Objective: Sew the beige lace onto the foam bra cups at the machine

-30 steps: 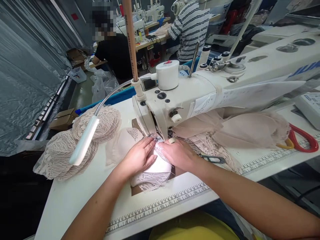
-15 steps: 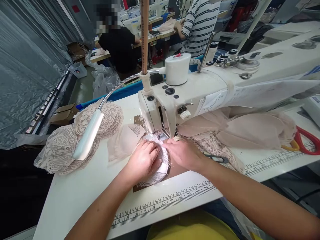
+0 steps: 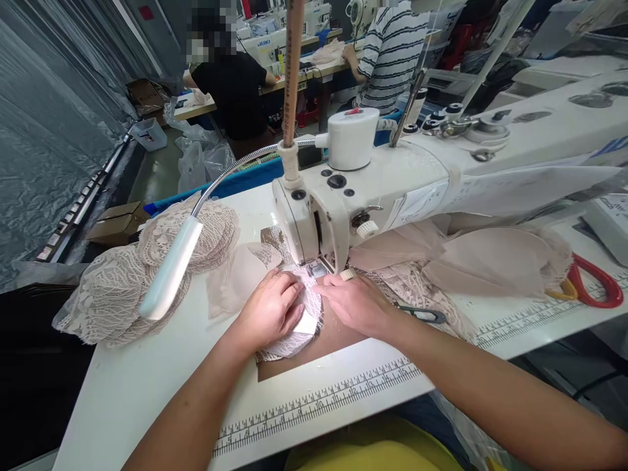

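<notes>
A pale lace fabric piece (image 3: 310, 302) lies under the presser foot (image 3: 313, 268) of a white sewing machine (image 3: 407, 160), bright in the lamp's light. My left hand (image 3: 271, 309) is closed over its left side, fingers bent together and pressing on it. From the right, my right hand (image 3: 357, 305) grips the lace edge close to the needle area, its fingertips pinched and pointing left. The bottom of the lace piece curves towards me, with loose threads along its right edge. My palms hide part of the fabric.
Stacks of lace pieces (image 3: 115, 291) lie left, beside a lamp (image 3: 171, 268) on a bent neck. A sheer beige cup piece (image 3: 243, 278) sits behind my left hand. Beige fabric (image 3: 490, 261), thread snips (image 3: 424, 314) and red-handled scissors (image 3: 596, 281) are right. Two people work beyond.
The lace piece has turned slightly and shifted left under my left hand. My left hand has moved a little left and my right fingertips have drawn slightly nearer to me.
</notes>
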`<state>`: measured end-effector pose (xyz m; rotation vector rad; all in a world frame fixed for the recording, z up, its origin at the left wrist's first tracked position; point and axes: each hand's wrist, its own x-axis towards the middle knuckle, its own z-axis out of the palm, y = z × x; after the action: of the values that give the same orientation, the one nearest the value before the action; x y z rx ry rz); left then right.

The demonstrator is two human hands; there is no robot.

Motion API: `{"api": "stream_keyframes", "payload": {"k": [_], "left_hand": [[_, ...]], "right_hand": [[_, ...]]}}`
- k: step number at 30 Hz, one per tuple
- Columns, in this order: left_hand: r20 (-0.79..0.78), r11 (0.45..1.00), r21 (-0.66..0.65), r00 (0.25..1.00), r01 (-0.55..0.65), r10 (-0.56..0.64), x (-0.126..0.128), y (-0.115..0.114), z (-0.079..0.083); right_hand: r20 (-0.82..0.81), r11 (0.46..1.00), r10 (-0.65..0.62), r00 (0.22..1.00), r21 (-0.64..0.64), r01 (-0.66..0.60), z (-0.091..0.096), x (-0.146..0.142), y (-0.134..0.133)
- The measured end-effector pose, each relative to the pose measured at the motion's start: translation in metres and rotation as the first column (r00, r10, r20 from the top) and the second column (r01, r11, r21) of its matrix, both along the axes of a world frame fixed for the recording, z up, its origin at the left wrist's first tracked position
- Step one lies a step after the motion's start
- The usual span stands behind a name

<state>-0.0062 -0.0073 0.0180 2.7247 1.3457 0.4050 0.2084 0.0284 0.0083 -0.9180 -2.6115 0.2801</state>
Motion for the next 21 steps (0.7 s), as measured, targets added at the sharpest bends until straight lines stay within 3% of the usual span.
{"api": "stream_keyframes", "payload": {"k": [6,12,21], "left_hand": [[-0.034,0.996,0.075,0.999,0.040,-0.038,0.0012,0.0027,-0.0007],[0.012,0.990,0.019,0.990,0.141,-0.141,0.0057,-0.0032,-0.0053],[-0.002,0.990,0.032,0.991,0.137,-0.137,0.0035,-0.0033,-0.0074]], "right_hand": [[0.020,0.999,-0.035,0.999,0.031,0.035,-0.0005,-0.0023,0.0005],[-0.059,0.993,-0.114,0.992,0.020,0.115,-0.0044,-0.0016,0.0017],[0.027,0.999,-0.037,0.999,0.038,0.036,-0.0042,-0.0011,-0.0020]]}}
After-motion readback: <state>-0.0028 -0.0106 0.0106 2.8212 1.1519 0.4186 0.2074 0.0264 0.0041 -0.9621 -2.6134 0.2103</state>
